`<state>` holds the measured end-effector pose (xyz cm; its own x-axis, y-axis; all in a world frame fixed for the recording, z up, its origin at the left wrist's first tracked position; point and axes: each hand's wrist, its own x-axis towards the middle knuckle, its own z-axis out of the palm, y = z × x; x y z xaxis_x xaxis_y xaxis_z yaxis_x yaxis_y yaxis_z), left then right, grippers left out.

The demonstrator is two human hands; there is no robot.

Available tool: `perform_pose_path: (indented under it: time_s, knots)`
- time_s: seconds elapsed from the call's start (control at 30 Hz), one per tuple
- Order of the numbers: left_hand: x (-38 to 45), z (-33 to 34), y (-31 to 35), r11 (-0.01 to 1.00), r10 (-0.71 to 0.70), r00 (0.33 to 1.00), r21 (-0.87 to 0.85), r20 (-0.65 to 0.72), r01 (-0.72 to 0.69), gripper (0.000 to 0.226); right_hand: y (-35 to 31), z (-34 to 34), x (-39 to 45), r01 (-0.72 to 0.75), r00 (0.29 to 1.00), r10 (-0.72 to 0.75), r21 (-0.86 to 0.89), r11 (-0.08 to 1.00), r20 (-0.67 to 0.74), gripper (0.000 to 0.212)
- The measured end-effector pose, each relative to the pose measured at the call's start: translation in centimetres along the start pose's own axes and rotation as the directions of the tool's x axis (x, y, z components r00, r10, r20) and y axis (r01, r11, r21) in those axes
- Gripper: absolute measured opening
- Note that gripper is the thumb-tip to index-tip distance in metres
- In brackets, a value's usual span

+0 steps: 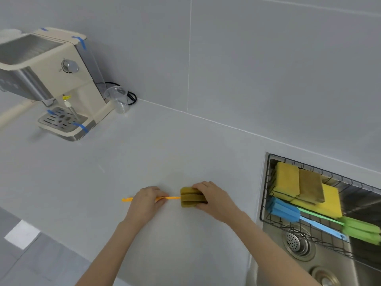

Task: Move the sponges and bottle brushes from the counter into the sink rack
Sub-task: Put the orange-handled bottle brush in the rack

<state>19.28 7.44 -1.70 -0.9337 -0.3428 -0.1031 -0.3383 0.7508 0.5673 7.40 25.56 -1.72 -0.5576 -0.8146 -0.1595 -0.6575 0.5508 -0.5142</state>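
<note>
A yellow bottle brush lies across the white counter [144, 157], with a thin orange-yellow handle [128, 200] and an olive sponge head [188, 198]. My left hand [147, 200] is closed on the handle's middle. My right hand [212, 198] grips the sponge head from the right. At the right, the wire sink rack [266, 182] holds several yellow and olive sponges [287, 179], a blue bottle brush [284, 211] and a green bottle brush [360, 230].
A cream espresso machine [51, 79] stands at the back left, with a clear plastic cup [117, 100] and a black cable beside it. The steel sink [321, 271] with its drain strainer [298, 242] lies below the rack. Grey tiled wall behind.
</note>
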Motion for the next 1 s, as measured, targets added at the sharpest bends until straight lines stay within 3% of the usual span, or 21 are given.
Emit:
perform_pose_path:
  time_s: [0.3,0.63,1.0]
  knots:
    - [2.5,6.1,9.7,0.977,0.211,0.975,-0.021,0.066,-0.210,0.013,7.3,-4.5,-8.8,-0.188,0.974,0.191,0.033,0.982,-0.124,0.046]
    - [2.9,15.3,20.7,0.944,0.315,0.920,0.018,0.235,-0.328,0.017,16.6,-7.8,-18.9,-0.355,0.918,0.355,0.034,0.934,-0.177,0.048]
    - [5.1,21.7,31.8,0.771,0.501,0.795,0.240,0.342,-0.590,0.023,24.4,-9.9,-26.8,-0.528,0.785,0.555,0.172,0.832,-0.276,0.051]
